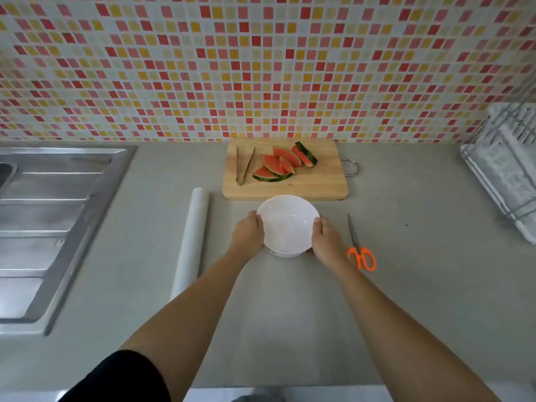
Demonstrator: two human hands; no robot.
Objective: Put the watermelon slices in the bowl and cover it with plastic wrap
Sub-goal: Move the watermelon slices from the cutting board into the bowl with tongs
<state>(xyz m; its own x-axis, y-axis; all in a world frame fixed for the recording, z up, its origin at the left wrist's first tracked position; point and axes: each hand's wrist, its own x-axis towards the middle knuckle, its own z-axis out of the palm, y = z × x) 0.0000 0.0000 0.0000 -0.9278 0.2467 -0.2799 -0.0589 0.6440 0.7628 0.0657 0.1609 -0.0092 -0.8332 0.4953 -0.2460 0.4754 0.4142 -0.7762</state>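
**A:** Why are both hands on the white bowl (287,224)?

**B:** The left hand (249,236) cups its left side and the right hand (327,242) its right. The fingers curl round the wall, so each hand is grasping it. I'd guess the two-sided hold keeps it level just in front of the wooden cutting board (319,185). I cannot tell whether its base touches the grey countertop (290,314).

**A:** And the watermelon slices (282,165)?

**B:** They are all on the board, overlapping in a small heap toward its far side. None are in the bowl, which is empty, so the first step is not yet done.

**A:** What about the metal tongs (243,166)?

**B:** They lie on the board's left part, near the slices, probably so the fruit can be moved without using fingers.

**A:** The rest looks laid out for later.

**B:** Yes. The plastic wrap roll (191,242) lies left of the bowl. The orange-handled scissors (359,250) lie just beside the right hand. Both seem to be kept near for covering and cutting. A steel sink (58,213) sits far left and a dish rack (504,175) far right.
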